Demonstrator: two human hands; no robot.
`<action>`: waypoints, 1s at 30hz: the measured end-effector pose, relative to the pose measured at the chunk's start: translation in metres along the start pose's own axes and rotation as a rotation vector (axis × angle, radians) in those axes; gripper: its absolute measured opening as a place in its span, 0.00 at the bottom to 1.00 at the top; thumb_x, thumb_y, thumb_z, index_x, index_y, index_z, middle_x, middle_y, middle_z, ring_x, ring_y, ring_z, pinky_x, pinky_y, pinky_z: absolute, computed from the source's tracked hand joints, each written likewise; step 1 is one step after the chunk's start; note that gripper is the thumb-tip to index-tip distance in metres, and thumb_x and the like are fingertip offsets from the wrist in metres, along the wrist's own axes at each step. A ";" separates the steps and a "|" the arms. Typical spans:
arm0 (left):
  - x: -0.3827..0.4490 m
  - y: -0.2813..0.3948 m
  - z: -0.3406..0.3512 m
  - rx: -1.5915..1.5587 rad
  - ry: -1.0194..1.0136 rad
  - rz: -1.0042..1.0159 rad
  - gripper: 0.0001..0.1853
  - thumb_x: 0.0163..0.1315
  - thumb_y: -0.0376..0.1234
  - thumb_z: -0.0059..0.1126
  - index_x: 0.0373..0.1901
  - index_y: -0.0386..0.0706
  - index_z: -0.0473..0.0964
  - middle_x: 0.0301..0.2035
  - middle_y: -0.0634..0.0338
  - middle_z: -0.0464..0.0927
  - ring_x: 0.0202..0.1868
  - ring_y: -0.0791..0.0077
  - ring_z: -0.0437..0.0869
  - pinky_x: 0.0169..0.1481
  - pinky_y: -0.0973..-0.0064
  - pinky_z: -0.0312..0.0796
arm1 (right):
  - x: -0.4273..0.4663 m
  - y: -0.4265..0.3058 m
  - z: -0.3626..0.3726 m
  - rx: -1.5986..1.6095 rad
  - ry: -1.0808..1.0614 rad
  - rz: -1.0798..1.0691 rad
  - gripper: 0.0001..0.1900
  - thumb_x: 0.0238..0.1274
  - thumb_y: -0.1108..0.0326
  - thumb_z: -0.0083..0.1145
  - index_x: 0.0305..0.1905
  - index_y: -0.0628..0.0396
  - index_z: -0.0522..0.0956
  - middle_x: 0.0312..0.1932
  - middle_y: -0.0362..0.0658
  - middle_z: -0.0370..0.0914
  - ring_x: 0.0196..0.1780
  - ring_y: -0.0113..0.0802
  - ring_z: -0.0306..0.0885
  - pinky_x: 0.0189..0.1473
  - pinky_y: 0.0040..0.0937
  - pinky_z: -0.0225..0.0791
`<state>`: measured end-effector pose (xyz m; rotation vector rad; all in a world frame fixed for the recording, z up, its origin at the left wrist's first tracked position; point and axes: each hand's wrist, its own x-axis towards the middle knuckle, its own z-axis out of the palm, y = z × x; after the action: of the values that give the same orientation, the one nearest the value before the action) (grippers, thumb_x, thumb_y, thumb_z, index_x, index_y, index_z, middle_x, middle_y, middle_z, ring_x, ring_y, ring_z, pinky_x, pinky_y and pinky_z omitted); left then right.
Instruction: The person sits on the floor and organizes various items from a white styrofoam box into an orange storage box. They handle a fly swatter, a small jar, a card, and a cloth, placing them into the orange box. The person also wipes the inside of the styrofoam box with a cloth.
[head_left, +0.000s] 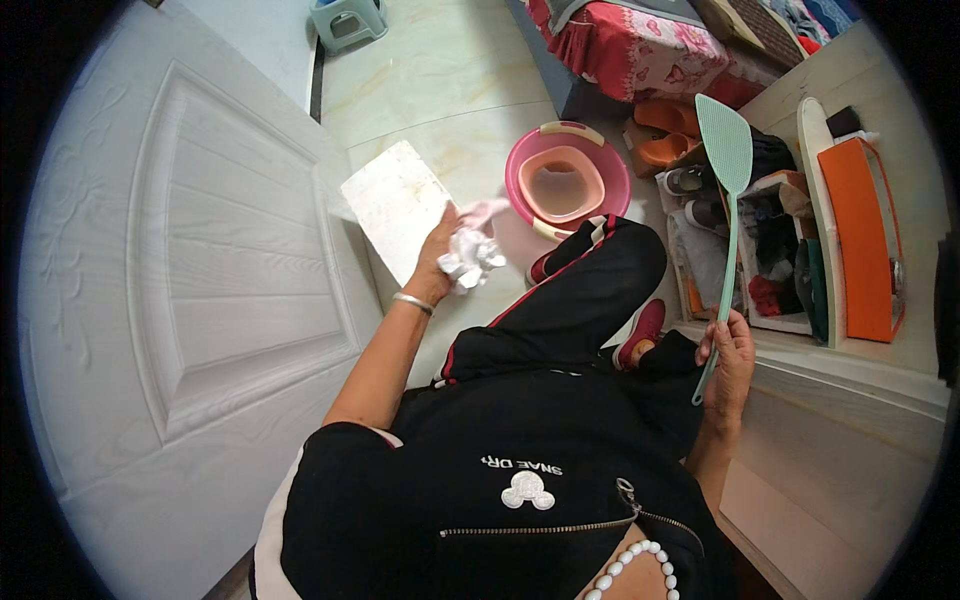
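Observation:
The thin handle of a pale green plastic fly swatter (733, 225) is in the grip of my right hand (727, 356), its mesh head pointing away from me. My left hand (437, 259) holds crumpled white material (472, 259), paper or thin plastic. A pink cloth (482, 214), somewhat blurred, shows just beyond it at the same hand. A white rectangular board or box (394, 206) lies behind this hand; whether the fingers touch it, I cannot tell. Past my knee stands a pink basin (620, 176) with a smaller peach basin (532, 187) inside, which holds cloudy water.
A white panelled door (240, 247) rises on the left. Along the right runs an open shelf (816, 225) with shoes, bags and an orange box (859, 240). Orange slippers (664, 150) sit near a bed (637, 52). A plastic stool (349, 22) stands at the far left.

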<state>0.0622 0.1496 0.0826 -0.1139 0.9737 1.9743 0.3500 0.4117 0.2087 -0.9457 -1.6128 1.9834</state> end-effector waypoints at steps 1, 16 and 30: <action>0.000 0.003 -0.006 -0.075 0.007 -0.019 0.37 0.62 0.60 0.35 0.57 0.38 0.62 0.45 0.51 0.74 0.40 0.64 0.79 0.41 0.69 0.77 | -0.002 -0.005 0.004 0.002 0.017 -0.007 0.12 0.62 0.65 0.51 0.48 0.58 0.70 0.28 0.36 0.69 0.25 0.18 0.66 0.24 0.15 0.62; 0.022 -0.008 -0.059 0.047 -0.005 -0.169 0.21 0.65 0.39 0.34 0.49 0.33 0.68 0.43 0.50 0.76 0.44 0.59 0.77 0.47 0.61 0.73 | 0.095 -0.143 0.008 0.357 0.090 -0.335 0.05 0.62 0.67 0.51 0.37 0.56 0.71 0.26 0.35 0.70 0.25 0.19 0.67 0.23 0.16 0.60; 0.022 -0.022 -0.073 0.096 -0.022 -0.170 0.25 0.60 0.38 0.33 0.51 0.28 0.67 0.48 0.45 0.73 0.50 0.57 0.73 0.56 0.63 0.67 | 0.263 -0.270 -0.040 0.984 0.396 -0.339 0.03 0.61 0.78 0.47 0.39 0.63 0.67 0.29 0.48 0.71 0.27 0.35 0.74 0.31 0.33 0.79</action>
<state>0.0455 0.1214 0.0102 -0.1165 1.0093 1.7674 0.1716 0.6856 0.4005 -0.5487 -0.4125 1.8358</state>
